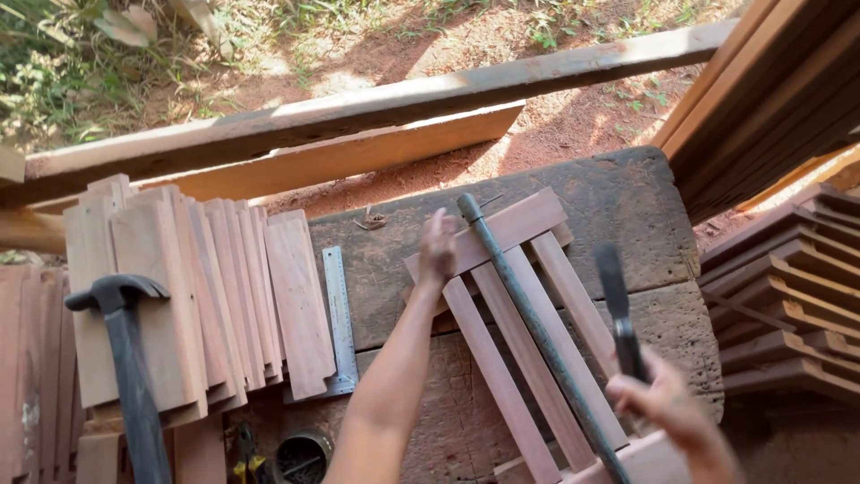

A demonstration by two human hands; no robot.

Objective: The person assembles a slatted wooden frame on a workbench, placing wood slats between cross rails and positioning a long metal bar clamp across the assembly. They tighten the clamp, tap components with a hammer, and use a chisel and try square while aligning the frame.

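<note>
My left hand [437,248] reaches forward over a slatted wooden frame [520,314] lying on a thick worn workbench [627,215], fingers near the frame's top crosspiece; it is blurred. A long dark metal bar [537,341] lies diagonally across the slats. My right hand [667,403] grips a dark tool handle [618,314], probably a hammer, raised at the lower right and blurred.
A stack of short reddish boards [188,287] fans out at left, with a steel ruler [339,314] beside it. A dark claw hammer [121,323] stands in the foreground left. Long planks [358,116] lie behind the bench; stacked frames [788,305] at right.
</note>
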